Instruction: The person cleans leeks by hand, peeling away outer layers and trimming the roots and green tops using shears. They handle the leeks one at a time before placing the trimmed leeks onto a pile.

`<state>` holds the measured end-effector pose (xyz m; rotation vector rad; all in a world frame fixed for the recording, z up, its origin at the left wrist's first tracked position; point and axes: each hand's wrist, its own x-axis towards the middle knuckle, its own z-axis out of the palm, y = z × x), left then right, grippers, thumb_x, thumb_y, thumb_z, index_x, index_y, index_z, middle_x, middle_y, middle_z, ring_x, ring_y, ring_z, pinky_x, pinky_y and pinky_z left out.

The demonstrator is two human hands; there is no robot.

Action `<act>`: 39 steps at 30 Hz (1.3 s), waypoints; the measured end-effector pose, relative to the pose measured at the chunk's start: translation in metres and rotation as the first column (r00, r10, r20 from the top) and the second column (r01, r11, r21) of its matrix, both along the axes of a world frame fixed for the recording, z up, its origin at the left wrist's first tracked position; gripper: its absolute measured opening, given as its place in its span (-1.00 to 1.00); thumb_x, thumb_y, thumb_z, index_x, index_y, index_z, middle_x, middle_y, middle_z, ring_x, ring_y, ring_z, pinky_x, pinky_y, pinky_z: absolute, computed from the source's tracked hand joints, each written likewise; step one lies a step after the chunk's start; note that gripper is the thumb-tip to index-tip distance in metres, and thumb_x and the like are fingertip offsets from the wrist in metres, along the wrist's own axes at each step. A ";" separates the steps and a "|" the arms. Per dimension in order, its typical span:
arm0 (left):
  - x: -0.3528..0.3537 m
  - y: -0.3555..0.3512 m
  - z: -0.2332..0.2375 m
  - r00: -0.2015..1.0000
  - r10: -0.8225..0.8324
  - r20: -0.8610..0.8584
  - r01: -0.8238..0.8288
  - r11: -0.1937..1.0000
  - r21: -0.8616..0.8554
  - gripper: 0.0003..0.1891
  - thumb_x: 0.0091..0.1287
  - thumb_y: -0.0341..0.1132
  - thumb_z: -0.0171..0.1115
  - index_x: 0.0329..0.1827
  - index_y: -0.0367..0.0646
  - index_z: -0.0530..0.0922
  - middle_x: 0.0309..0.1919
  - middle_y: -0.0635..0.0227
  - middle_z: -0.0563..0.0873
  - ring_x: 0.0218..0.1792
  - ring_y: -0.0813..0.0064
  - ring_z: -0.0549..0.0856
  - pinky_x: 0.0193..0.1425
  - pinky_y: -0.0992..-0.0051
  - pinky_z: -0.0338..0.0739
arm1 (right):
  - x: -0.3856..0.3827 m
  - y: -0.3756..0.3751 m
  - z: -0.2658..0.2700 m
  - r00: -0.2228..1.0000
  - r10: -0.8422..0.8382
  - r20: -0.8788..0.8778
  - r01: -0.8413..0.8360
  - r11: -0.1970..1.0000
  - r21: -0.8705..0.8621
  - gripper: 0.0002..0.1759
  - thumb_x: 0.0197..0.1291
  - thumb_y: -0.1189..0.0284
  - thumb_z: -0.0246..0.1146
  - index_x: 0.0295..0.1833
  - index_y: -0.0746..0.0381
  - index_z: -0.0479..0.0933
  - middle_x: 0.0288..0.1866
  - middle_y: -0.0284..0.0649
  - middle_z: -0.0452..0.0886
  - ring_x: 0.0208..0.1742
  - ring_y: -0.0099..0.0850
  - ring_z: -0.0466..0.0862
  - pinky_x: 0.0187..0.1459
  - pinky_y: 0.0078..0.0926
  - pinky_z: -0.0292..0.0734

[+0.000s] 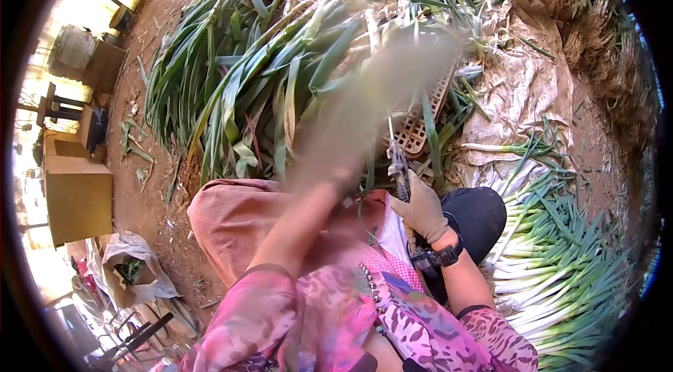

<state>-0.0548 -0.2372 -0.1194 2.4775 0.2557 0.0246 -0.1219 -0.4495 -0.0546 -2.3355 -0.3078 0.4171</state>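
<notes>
My right hand wears a pale glove and is closed around a metallic gun-shaped tool with a thin nozzle, apparently an air blow gun, pointing away from me. My left hand is a smear of motion, stretched forward over the pile; its fingers and anything in them cannot be made out. Beneath it lies a heap of untrimmed leeks or large green onions with long green leaves. Just beyond the nozzle, a perforated plastic crate shows partly under leaves.
To my right, cleaned white-stemmed onions lie in a long row. A crumpled sheet spreads behind them, with rooty stalks at far right. A brown box and an open sack stand left on the dirt floor.
</notes>
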 end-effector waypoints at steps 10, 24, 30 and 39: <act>0.013 0.003 0.008 0.952 -0.243 -0.188 0.073 0.772 -0.631 -0.59 0.28 -0.14 0.30 0.05 -0.27 0.64 -0.13 0.14 0.73 -0.11 0.33 0.71 0.07 0.39 0.59 | 0.031 -0.007 0.026 0.960 -0.259 -0.109 0.271 0.956 0.116 -0.32 0.11 0.20 0.36 0.30 0.32 0.44 -0.16 0.13 0.70 -0.14 0.10 0.71 -0.05 -0.08 0.60; -0.032 0.007 -0.045 0.937 -0.285 -0.203 -0.035 0.503 -0.864 -0.42 0.40 -0.15 0.20 0.45 -0.18 0.47 0.03 0.16 0.71 0.06 0.34 0.64 0.23 0.37 0.51 | 0.102 0.041 0.003 1.000 -0.003 -0.020 0.000 0.986 -0.164 -0.33 0.09 0.11 0.36 0.17 0.41 0.48 -0.06 0.22 0.70 0.01 0.14 0.71 0.08 -0.04 0.59; -0.032 0.015 -0.028 0.922 -0.309 -0.232 -0.079 0.438 -0.896 -0.52 0.53 -0.18 0.14 0.45 -0.15 0.45 -0.16 0.35 0.72 -0.21 0.55 0.67 -0.02 0.51 0.59 | 0.154 0.049 -0.023 0.998 -0.059 0.022 0.062 0.980 -0.187 -0.48 0.12 0.18 0.36 0.02 0.40 0.56 -0.13 0.23 0.71 -0.04 0.14 0.71 0.00 -0.08 0.60; -0.019 0.011 0.008 0.920 -0.274 -0.279 -0.243 0.159 -0.957 -0.52 0.57 0.16 0.08 0.19 -0.08 0.50 -0.39 0.43 0.61 -0.49 0.59 0.60 -0.34 0.58 0.59 | 0.090 0.031 0.021 0.987 -0.155 -0.036 0.155 0.988 0.001 -0.47 0.17 0.26 0.38 0.16 0.36 0.53 -0.23 0.09 0.70 -0.16 0.03 0.71 -0.02 -0.17 0.59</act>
